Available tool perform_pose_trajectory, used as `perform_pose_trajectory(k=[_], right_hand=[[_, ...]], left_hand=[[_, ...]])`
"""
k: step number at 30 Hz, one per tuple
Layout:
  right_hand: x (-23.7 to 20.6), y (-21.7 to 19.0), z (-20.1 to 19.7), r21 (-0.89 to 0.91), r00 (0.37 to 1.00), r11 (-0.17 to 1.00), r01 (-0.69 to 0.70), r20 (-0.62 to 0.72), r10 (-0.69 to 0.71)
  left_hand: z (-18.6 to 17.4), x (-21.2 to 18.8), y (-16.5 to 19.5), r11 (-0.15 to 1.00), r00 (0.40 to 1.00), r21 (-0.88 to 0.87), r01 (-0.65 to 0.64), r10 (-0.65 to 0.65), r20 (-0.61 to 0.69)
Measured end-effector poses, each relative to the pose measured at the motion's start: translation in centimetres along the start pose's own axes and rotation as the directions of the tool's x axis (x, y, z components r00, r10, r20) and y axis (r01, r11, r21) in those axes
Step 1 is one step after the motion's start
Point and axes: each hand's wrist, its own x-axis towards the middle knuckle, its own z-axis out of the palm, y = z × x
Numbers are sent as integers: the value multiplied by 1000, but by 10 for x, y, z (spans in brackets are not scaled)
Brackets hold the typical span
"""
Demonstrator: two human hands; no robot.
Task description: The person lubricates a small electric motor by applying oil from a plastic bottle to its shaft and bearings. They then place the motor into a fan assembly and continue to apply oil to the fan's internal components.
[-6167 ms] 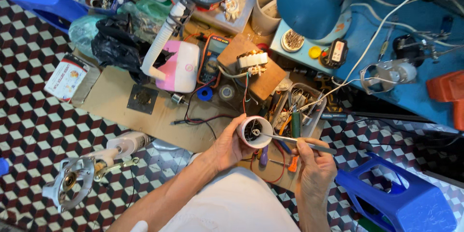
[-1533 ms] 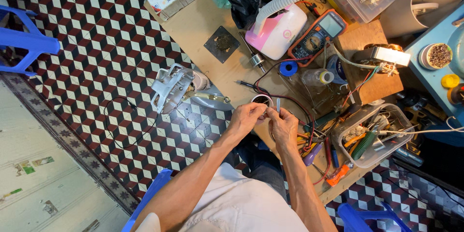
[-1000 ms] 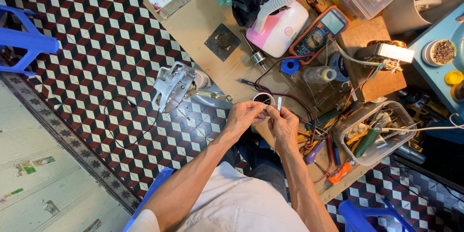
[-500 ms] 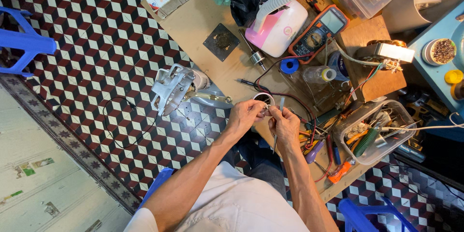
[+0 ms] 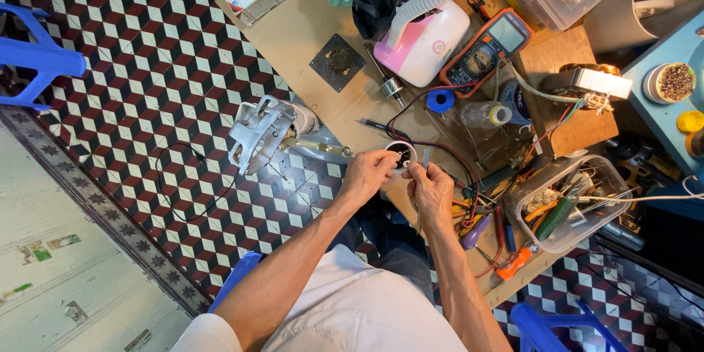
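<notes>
Barely shifted, both hands grip: left hand (image 5: 370, 174) the white round part (image 5: 400, 152), right hand (image 5: 431, 189) a thin tool (image 5: 424, 158).

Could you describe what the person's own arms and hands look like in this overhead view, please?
Both forearms are bare from the elbow down, and the left hand and right hand have no gloves, rings or watch that I can make out. A white short-sleeved shirt covers the shoulders and upper arms. No markings are visible.
</notes>
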Motion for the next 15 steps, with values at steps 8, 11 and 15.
perform_pose_trajectory(k=[8,11,15], right_hand=[[1,1,-2,19,999,1000,-4,51,3],[1,1,0,60,998,998,21,62,-25],[-3,0,2,65,998,997,33,42,-36]], left_hand=[[3,-14,14,982,996,178,62,-49,-74],[5,-17,13,993,998,-103,54,-56,-19],[6,-15,4,985,998,-159,68,-69,-5]])
